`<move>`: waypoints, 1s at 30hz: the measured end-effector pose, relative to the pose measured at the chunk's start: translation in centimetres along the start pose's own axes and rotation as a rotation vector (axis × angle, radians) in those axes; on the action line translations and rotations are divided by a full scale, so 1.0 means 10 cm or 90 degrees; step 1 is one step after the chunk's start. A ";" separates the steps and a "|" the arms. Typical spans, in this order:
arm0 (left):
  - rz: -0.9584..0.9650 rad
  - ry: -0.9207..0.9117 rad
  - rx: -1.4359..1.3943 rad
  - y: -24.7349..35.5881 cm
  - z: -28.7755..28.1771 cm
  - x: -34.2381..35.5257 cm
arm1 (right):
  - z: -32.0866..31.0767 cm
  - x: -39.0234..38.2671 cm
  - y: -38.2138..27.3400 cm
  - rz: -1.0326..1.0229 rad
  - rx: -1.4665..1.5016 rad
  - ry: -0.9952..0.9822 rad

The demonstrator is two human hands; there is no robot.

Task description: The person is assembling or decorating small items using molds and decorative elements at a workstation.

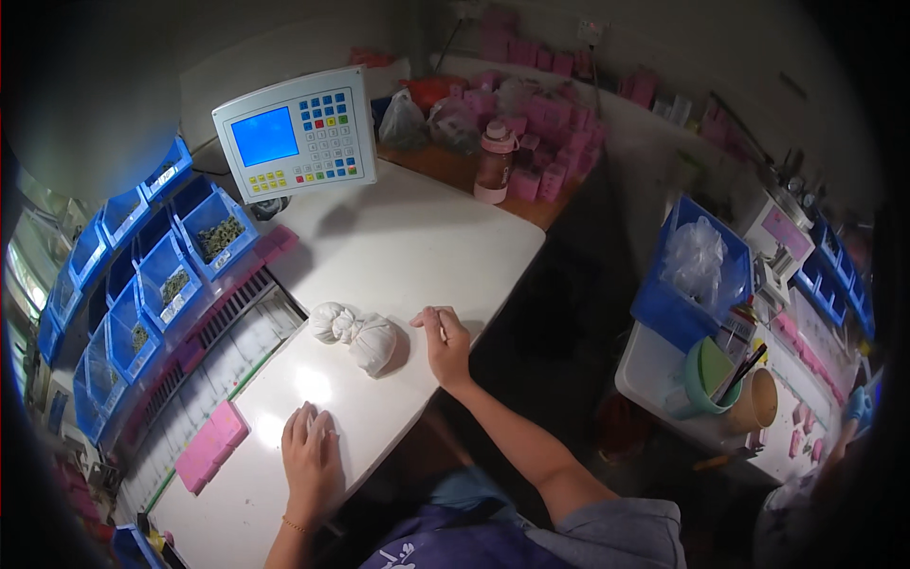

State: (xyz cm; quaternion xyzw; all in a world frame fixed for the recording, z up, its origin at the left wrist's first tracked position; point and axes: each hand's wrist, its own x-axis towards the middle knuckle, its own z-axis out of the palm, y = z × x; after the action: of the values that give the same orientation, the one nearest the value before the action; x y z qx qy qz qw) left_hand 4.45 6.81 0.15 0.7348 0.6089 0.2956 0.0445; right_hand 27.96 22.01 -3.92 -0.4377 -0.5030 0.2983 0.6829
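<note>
A white cloth bundle (354, 334), knotted at its middle, lies on the white tabletop (417, 218). Just right of it, my right hand (445, 347) rests near the table's edge with its fingers loosely bent, apart from the cloth. I see nothing held in it. My left hand (311, 453) lies palm down on the table, lower and left of the bundle, its fingers spread a little and holding nothing. Beside that hand sits a row of pink blocks (212, 446). At the back stands a control panel (294, 135) with a lit blue screen and coloured keys.
Blue bins (171, 281), some with small dark parts, curve along the left over a slotted rail (204, 365). A pink bottle (496, 163) and stacked pink boxes (559, 133) stand behind. A second table at right bears a blue crate (664, 299) and a teal cup (697, 384); another person's hand shows there.
</note>
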 end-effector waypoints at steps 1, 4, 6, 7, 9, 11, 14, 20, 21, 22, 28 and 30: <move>-0.014 -0.019 -0.005 -0.02 -0.05 -0.03 | -0.01 -0.04 -0.02 -0.028 -0.020 0.003; 0.019 -0.048 0.026 -0.12 -0.20 -0.08 | -0.05 -0.04 0.03 -0.054 -0.016 0.001; 0.020 -0.069 0.023 -0.24 -0.28 -0.09 | -0.03 -0.05 0.08 -0.016 0.033 -0.008; 0.014 -0.077 0.031 -0.30 -0.30 -0.07 | -0.05 -0.04 0.12 -0.015 0.042 -0.027; 0.010 -0.078 0.064 -0.46 -0.26 -0.03 | 0.00 -0.04 0.03 0.003 0.036 -0.025; 0.015 -0.086 0.065 -0.44 -0.26 0.11 | 0.04 -0.05 -0.06 0.044 0.018 -0.037; 0.145 -0.048 0.124 -0.65 -0.01 0.50 | -0.03 -0.07 -0.09 0.133 0.001 -0.086; 0.301 -0.097 -0.063 0.14 0.48 2.60 | -0.07 0.04 -0.20 0.181 -0.208 -0.178; 0.322 -0.093 -0.084 0.25 0.67 2.89 | -0.06 0.02 -0.18 0.183 -0.223 -0.172; 0.343 -0.098 -0.089 0.29 0.90 3.11 | -0.06 0.02 -0.16 0.186 -0.240 -0.169; 0.245 -0.122 -0.074 0.29 1.93 3.47 | -0.17 0.18 -0.30 0.364 -0.222 -0.252; 0.210 -0.122 -0.052 0.32 2.03 3.48 | -0.20 0.27 -0.28 0.432 -0.201 -0.302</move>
State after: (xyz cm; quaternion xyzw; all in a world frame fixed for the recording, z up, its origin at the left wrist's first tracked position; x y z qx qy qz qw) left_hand 20.07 44.01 -1.98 0.8470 0.4607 0.2518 0.0829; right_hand 30.65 22.51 -0.44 -0.5964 -0.5130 0.5174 0.3369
